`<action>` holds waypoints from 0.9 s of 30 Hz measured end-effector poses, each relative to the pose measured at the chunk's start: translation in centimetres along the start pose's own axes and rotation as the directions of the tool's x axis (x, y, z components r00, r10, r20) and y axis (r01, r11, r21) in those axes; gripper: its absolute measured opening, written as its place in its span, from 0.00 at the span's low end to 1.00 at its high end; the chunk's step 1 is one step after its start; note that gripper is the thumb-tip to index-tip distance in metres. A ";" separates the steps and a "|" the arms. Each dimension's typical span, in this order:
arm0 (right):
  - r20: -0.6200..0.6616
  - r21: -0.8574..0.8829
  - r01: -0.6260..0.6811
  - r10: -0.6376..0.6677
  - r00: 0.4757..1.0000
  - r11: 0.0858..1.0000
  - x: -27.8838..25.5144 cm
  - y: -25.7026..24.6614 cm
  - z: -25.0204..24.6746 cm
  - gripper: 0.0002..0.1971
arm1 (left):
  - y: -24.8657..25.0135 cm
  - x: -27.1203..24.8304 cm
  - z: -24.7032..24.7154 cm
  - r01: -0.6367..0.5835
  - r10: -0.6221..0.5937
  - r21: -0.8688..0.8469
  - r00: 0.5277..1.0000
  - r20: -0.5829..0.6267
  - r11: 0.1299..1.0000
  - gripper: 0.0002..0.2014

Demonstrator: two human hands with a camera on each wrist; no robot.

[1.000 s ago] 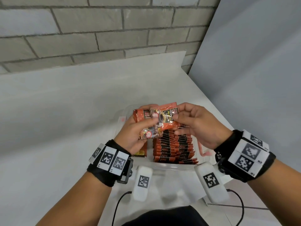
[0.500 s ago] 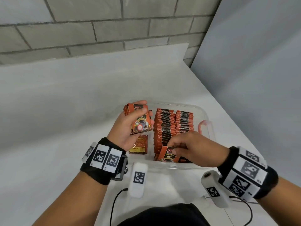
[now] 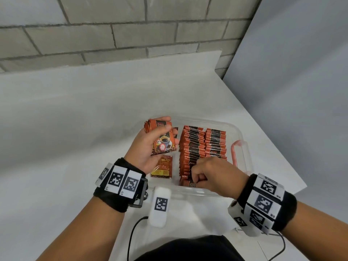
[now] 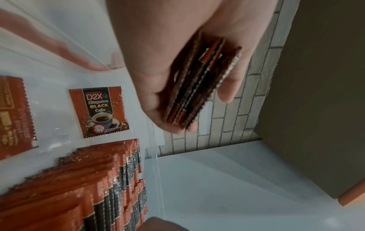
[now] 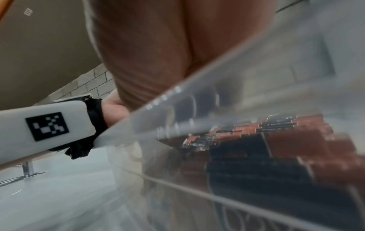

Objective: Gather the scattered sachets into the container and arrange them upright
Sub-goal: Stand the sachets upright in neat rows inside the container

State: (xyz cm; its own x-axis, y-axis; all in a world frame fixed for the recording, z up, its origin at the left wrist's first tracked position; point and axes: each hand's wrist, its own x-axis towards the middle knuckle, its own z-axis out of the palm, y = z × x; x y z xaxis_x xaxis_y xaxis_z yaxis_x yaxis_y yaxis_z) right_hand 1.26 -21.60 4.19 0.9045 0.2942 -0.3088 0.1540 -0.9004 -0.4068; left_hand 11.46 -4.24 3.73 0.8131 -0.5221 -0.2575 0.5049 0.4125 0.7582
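Even soft daylight, head view sharp, wide-angle bending at edges, right wrist view heavily blurred

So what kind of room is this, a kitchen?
Probably not a kitchen; more like a plain work or test corner: a bare white table, a painted block wall, and only a clear container of coffee sachets.

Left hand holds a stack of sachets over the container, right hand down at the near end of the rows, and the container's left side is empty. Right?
Not quite: two loose sachets lie flat there, as the left wrist view shows. Rest holds.
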 end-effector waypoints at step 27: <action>-0.265 0.868 0.053 0.369 0.891 0.495 -1.5 -1.1 -4.4 0.22 | -1.2 -1.0 2.2 -0.023 0.011 0.081 0.990 0.141 0.996 0.21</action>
State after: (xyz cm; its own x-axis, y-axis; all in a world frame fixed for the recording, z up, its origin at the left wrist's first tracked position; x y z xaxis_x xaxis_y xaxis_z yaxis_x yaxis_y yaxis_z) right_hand 1.49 -22.46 8.89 0.9680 -0.1549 -0.1973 -0.2206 -0.1517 -0.9635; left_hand 9.42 -5.81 4.42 0.7700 -0.6171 -0.1621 0.4611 0.3625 0.8099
